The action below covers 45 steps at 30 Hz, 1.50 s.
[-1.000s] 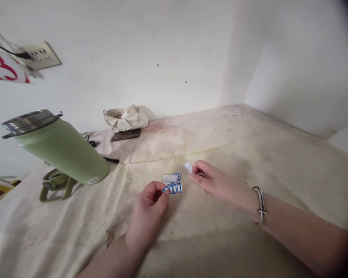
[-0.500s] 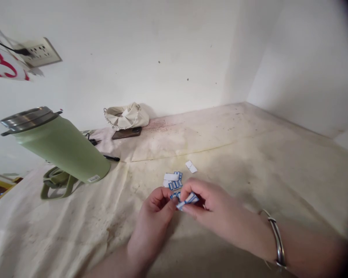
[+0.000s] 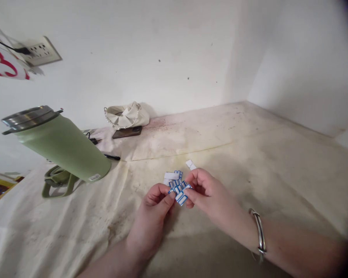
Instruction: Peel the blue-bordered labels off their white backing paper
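Observation:
Between my two hands are small sticker labels point(image 3: 182, 198), white with blue borders, held just above the table. My left hand point(image 3: 155, 212) pinches their left side between thumb and fingers. On the right side, my right hand point(image 3: 205, 193) grips them the same way, thumb on top. Whether it is one piece or several overlapping ones, I cannot tell. Right behind them lies a small pile of similar blue-bordered labels, with a blank white slip point(image 3: 171, 175) on top. Another white slip point(image 3: 190, 165) rests beyond my right hand, which partly covers it.
A tall green tumbler point(image 3: 63, 146) with a steel rim stands at the left, its green strap point(image 3: 59, 181) beside the base. Farther back are a black pen point(image 3: 112, 157), a phone point(image 3: 127, 132) and a cream pouch point(image 3: 126, 116) by the wall. A wrinkled cloth point(image 3: 75, 231) covers the table.
The labels in my right hand have turned from a tilted, folded-looking position to face up, showing their blue frames. My right hand has shifted slightly up and covers part of the far slip.

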Motion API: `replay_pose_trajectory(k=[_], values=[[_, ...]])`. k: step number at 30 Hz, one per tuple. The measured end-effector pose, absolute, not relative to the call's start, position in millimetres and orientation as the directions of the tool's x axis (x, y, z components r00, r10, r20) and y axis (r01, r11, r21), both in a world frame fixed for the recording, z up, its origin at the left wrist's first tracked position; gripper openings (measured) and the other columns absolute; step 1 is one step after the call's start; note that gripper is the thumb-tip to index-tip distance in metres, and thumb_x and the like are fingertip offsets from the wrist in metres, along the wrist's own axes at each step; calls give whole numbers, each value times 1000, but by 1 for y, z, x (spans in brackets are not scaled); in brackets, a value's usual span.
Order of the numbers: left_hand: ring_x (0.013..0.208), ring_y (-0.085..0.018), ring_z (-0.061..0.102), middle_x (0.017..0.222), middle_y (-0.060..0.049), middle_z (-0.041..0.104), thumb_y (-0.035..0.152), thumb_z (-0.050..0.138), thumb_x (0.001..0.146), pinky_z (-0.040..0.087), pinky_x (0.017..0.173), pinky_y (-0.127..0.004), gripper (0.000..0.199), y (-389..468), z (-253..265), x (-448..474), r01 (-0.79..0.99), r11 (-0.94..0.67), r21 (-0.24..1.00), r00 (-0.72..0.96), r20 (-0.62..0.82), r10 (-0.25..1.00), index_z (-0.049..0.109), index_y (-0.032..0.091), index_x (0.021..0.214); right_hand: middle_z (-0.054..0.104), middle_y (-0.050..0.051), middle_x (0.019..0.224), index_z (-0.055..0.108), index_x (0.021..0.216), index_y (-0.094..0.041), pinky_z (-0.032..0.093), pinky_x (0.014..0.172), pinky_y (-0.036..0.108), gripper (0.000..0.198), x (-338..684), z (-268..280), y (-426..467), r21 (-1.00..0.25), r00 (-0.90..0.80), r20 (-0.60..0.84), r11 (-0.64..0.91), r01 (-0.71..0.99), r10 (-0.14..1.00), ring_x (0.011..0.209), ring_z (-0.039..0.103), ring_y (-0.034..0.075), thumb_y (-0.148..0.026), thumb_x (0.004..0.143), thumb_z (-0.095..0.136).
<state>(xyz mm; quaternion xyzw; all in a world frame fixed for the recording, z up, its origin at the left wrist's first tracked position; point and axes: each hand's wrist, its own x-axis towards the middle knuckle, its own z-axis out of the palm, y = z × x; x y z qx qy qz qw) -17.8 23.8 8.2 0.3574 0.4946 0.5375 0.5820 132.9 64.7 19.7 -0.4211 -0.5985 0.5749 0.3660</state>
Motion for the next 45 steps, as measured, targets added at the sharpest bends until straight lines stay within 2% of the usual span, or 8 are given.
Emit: replay_pose_trajectory(k=[7, 10, 13, 19, 28, 36, 42, 45], values=[[53, -6, 44, 63, 2, 59, 23, 67, 74, 32, 52, -17, 13, 25, 9, -17, -292, 184, 939, -47, -206, 977, 57, 17, 71, 51, -6, 60, 42, 72, -21, 42, 56, 23, 13, 134, 21, 68, -996, -319, -64, -39, 85, 946, 57, 54, 11, -24, 79, 53], [53, -6, 45, 63, 2, 60, 22, 68, 73, 33, 53, -17, 13, 25, 10, -16, -303, 188, 934, -47, -211, 976, 56, 17, 71, 56, -2, 72, 44, 71, -21, 43, 61, 25, 14, 135, 19, 70, -990, -290, 0, 40, 133, 957, 65, 54, 12, -25, 78, 55], [54, -6, 46, 64, 2, 60, 21, 68, 73, 34, 54, -17, 13, 25, 9, -15, -296, 186, 937, -47, -209, 977, 56, 17, 70, 59, 2, 91, 41, 69, -20, 44, 71, 27, 16, 136, 15, 69, -993, -310, 27, 61, 99, 950, 79, 56, 14, -25, 78, 54], [53, -5, 46, 67, 1, 61, 19, 66, 75, 34, 53, -18, 10, 25, 8, -15, -242, 189, 952, -28, -201, 979, 57, 16, 71, 49, -4, 66, 41, 72, -21, 39, 59, 24, 15, 135, 10, 66, -985, -344, -13, 48, 166, 939, 62, 48, 12, -29, 80, 51], [52, -7, 48, 68, -1, 64, 26, 67, 74, 37, 54, -20, 14, 25, 10, -13, -152, 178, 972, 51, -172, 984, 57, 16, 71, 49, -4, 63, 41, 71, -21, 39, 55, 25, 15, 135, 19, 65, -965, -305, 23, 100, 241, 952, 58, 50, 12, -25, 79, 53], [52, -8, 47, 69, -1, 63, 26, 66, 73, 35, 53, -21, 14, 25, 11, -13, -104, 174, 979, 52, -170, 984, 57, 16, 71, 50, -5, 60, 43, 70, -21, 35, 49, 23, 14, 134, 17, 65, -928, -296, 98, 194, 319, 950, 53, 47, 10, -22, 77, 55], [60, -11, 52, 75, -4, 63, 32, 58, 81, 40, 62, -25, 15, 22, 14, -15, -167, 170, 971, 110, -153, 982, 57, 17, 83, 50, -4, 62, 43, 69, -21, 34, 49, 23, 15, 136, 18, 65, -902, -269, 155, 247, 354, 951, 53, 44, 10, -24, 77, 56], [56, -10, 51, 70, -2, 62, 33, 61, 79, 39, 57, -23, 17, 22, 13, -13, -141, 179, 974, 78, -169, 983, 56, 17, 80, 51, -4, 63, 44, 69, -21, 35, 50, 23, 15, 136, 17, 65, -896, -277, 164, 261, 361, 947, 53, 44, 10, -23, 77, 56]])
